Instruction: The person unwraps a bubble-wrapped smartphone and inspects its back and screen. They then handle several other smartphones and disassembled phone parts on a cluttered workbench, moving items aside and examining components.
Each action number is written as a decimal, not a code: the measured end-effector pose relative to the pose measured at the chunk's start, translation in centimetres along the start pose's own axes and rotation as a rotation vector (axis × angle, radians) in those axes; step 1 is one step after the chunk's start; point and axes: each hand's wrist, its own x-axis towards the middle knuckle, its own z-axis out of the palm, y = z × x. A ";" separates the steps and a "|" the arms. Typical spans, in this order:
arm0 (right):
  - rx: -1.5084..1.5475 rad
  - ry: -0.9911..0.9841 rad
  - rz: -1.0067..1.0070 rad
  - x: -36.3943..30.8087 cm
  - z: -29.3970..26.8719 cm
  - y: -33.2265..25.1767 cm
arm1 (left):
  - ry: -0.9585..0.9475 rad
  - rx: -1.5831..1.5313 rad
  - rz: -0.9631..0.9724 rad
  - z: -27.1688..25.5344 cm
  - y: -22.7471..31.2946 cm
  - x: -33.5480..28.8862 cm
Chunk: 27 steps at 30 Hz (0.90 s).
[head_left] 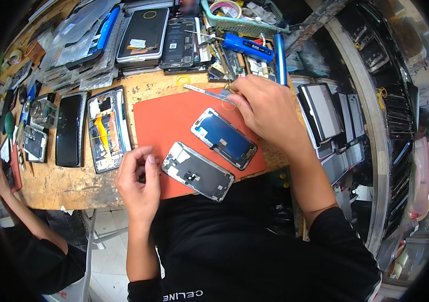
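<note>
On an orange-red mat lie two separated phone parts. The phone screen shows its blue-black back, with a flex cable at its lower edge. Nearer to me is the opened phone body, its dark inside facing up. My right hand is above the screen's far side, thumb and forefinger closed on a slim metal tool with printing along it; its exact kind is unclear. Loosely curled, my left hand rests by the mat's left edge beside the phone body, with nothing visible in its fingers.
Left of the mat are a rubber-banded opened phone and a black phone. Behind it lie phone parts, a blue electric screwdriver and a green basket. A co-worker's hand shows at far left.
</note>
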 end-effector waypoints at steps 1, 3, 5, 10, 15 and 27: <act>-0.082 -0.084 0.047 0.2 0.5 0.8 | -0.006 0.012 0.007 0.0 -0.1 0.0; -0.248 -0.236 0.128 1.0 1.8 2.5 | -0.004 0.032 0.015 -0.1 -0.1 0.1; -0.296 -0.111 0.145 1.8 2.7 4.0 | -0.027 0.024 0.014 -0.3 -0.2 0.2; -0.074 0.139 0.178 6.0 4.4 5.1 | -0.032 -0.027 0.011 -0.3 -0.4 0.3; -0.300 -0.238 0.266 9.9 6.2 4.1 | -0.005 -0.016 0.040 -0.1 -0.6 0.1; 0.886 -0.073 0.400 0.8 -1.3 -0.9 | -0.229 0.485 0.439 -0.7 3.2 1.1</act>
